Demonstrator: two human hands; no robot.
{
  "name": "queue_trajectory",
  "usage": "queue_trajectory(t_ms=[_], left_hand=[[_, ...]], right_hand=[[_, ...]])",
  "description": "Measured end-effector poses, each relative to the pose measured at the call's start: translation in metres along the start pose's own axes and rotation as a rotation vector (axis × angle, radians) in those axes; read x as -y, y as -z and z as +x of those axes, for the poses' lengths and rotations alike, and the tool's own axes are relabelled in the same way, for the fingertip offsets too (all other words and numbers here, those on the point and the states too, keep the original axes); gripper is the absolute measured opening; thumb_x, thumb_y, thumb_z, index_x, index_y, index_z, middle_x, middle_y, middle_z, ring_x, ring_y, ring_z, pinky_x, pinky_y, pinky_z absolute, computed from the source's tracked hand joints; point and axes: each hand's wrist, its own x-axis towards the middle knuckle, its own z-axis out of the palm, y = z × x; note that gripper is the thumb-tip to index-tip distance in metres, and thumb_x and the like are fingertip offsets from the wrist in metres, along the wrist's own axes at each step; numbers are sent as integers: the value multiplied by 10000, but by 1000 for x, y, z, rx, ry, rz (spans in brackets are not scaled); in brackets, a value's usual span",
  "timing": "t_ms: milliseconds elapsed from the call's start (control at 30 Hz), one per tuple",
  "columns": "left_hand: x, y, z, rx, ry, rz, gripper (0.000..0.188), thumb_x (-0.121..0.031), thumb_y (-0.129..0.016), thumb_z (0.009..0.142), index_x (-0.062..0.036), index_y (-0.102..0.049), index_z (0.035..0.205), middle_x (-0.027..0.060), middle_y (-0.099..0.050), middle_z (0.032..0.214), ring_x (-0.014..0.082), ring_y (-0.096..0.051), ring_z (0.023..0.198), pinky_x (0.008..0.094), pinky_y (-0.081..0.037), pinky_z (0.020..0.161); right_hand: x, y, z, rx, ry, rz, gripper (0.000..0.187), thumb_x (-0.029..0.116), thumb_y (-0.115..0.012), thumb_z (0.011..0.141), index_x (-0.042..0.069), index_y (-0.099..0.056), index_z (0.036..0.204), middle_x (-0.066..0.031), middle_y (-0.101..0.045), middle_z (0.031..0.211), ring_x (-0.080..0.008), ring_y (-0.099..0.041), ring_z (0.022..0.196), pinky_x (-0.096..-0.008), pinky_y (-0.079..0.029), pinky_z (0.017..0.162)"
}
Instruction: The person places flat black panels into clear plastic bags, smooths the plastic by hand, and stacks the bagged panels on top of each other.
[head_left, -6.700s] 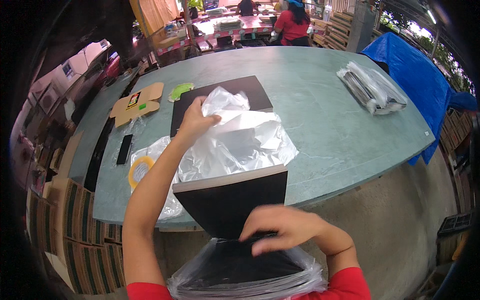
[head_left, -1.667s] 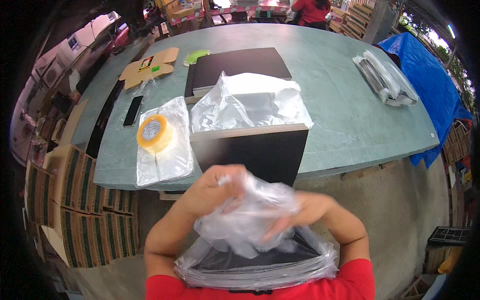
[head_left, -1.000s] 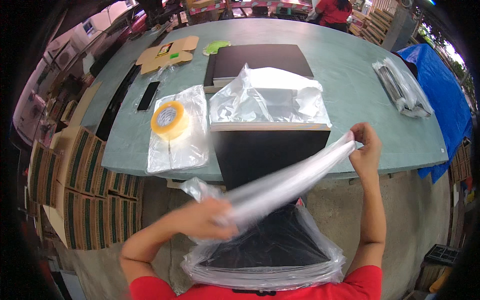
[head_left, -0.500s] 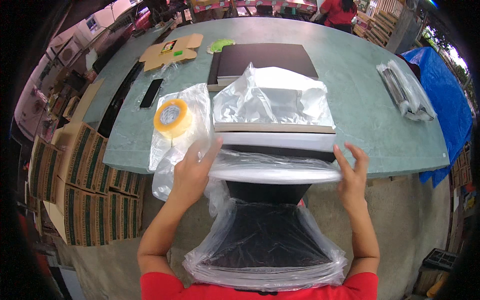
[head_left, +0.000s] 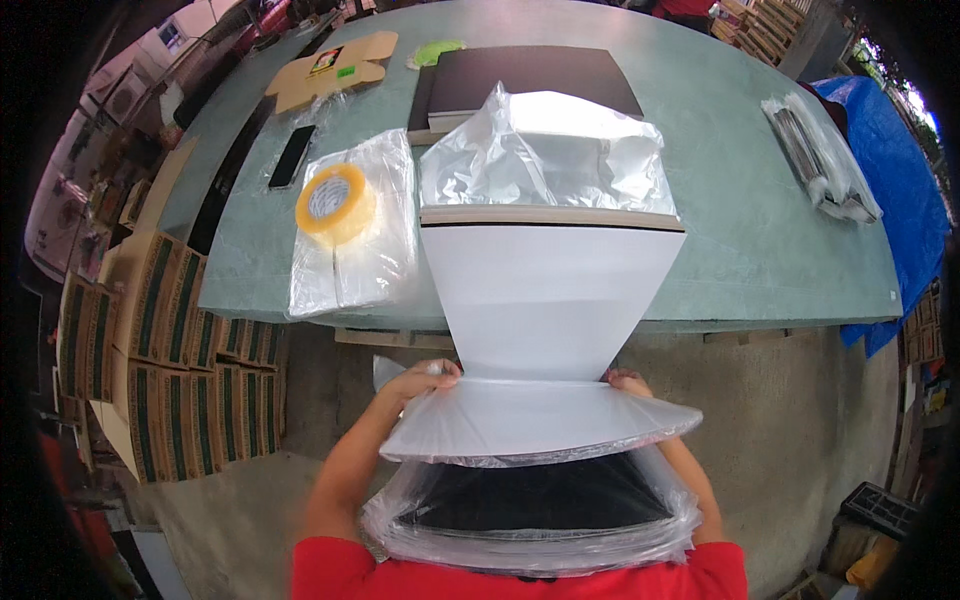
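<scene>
Pinching the plastic bag (head_left: 540,430), your nearly closed left hand (head_left: 428,379) and right hand (head_left: 630,383) flank the white board (head_left: 550,290).

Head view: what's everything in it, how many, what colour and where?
table: one, grey-green, centre
white board: one, white, centre, partly in clear bag
clear bag: one, transparent, below centre
wrapped stack: one, black, nearest the body
shiny plastic: one, silvery, beyond white board
dark boards: at least two, blackish, far centre
tape roll: one, yellow, on plastic pack
plastic pack: one, whitish, table's left
phone: one, black, table's left
cardboard: one, brown, far left
green item: one, green, far left
wrapped bundle: one, grey, table's right
tarp: one, blue, right
cartons: many, brown, lower left
co-worker: one, red clothing, top edge
sleeves: two, red, bottom
left hand, right hand: two, bare, bag's far edge
</scene>
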Motion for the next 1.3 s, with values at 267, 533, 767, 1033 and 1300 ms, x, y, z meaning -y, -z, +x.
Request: queue_trajectory(t_ms=[267,533,767,1033,1300], left_hand=[[-29,-10,0,-566,-234,955,240,-212,-684,663,-15,-576,747,73,-577,662,149,-545,619,258,-432,581],[-132,-140,-88,653,-440,840,148,-169,-547,776,-31,-527,824,150,-553,676,263,-550,622,333,-429,586],[-20,-87,37,-261,-574,1024,171,-174,-549,782,-5,-531,798,176,-547,639,283,-554,573,348,-427,528],[-190,-129,-13,-107,-862,-213,84,-99,-486,807,-45,-510,748,36,-485,606,104,-489,496,213,-406,430],[-146,-157,-25,10,-181,680,230,-237,-648,732,-52,-514,760,8,-540,664,48,-447,522,186,-361,436]], right_hand=[[43,-10,-13,-392,210,-1068,340,325,-493,783,2,-577,850,-190,-577,761,-283,-562,763,-354,-432,658],[166,-131,-116,1365,331,-640,500,411,-387,853,36,-438,1180,-173,-357,1256,-283,-318,1182,-364,-235,972],[110,-110,-28,752,-6,-1179,483,377,-449,838,36,-423,1179,-150,-425,1194,-241,-388,1113,-318,-296,925],[183,-144,-66,505,321,-311,146,139,-635,736,10,-578,775,33,-539,672,-35,-463,635,-198,-371,569],[179,-146,-80,448,479,-41,476,-24,-642,672,-4,-426,1096,-44,-520,979,-99,-494,886,-240,-425,718]])
